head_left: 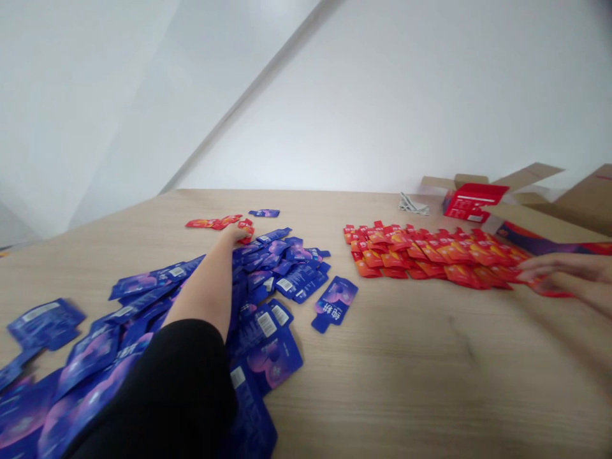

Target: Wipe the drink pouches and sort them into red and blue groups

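Note:
My left hand (234, 233), at the end of an outstretched arm with a black sleeve, is closed on a red pouch (247, 227) beyond the blue heap. Beside it lie a few more red pouches (205, 224). Blue pouches (296, 280) with pink fruit prints spread in a loose heap under and around my left arm. At the right edge, my right hand (568, 268) pinches a red pouch (549, 290), slightly blurred. That pouch is at the end of overlapping rows of red-orange pouches (430, 252).
Behind the rows stand an open red carton (473, 201) and a larger open box (540, 236) with flaps raised. A crumpled pale paper (412, 204) lies near the wall. Single blue pouches lie apart, one at the back (264, 213) and one mid-table (335, 302).

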The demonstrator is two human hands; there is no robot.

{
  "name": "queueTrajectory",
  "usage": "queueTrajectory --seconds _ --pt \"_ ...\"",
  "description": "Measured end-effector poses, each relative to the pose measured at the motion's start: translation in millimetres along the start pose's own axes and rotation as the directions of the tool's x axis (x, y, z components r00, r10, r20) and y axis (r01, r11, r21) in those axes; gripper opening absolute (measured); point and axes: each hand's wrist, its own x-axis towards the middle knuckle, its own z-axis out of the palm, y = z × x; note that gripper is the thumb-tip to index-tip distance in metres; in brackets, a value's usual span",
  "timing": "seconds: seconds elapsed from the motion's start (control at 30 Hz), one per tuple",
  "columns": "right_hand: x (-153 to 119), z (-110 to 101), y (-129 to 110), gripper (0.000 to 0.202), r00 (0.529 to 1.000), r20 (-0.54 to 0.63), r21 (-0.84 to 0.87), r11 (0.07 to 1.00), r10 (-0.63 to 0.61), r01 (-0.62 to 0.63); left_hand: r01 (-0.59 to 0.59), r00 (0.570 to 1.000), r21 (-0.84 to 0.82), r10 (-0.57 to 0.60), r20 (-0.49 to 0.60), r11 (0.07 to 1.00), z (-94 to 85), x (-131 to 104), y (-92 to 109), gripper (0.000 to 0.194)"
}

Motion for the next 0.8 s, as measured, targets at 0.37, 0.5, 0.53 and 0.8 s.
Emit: queueTrajectory --seconds 0.37,0.5,0.53,0.8 --pt "-46.3 36.0 -138.9 0.03 0.926 0.345 0.457 0.889 -0.152 -0.024 -0.132 0.961 -0.745 0.27 0.066 0.653 -36.3 -153.9 111.8 0.021" --pt "-63.8 46.1 -173.5 0.041 0.86 0.435 0.718 0.679 -0.266 -0.153 -0.109 0.88 -0.899 0.462 0.111 0.425 -18.7 -258.3 175.4 0.035" --pt "-67.5 47.4 -178.4 0.047 0.854 0.437 0.781 0.59 -0.282 -0.205 -0.09 0.848 -0.912 0.51 0.141 0.401 -13.1 -282.9 190.0 0.039" --pt "-66.7 50.7 -118.3 0.042 0.952 0.305 0.92 0.256 0.005 -0.297 0.014 0.61 -0.91 0.717 0.337 0.415 21.7 -372.4 276.9 0.048"
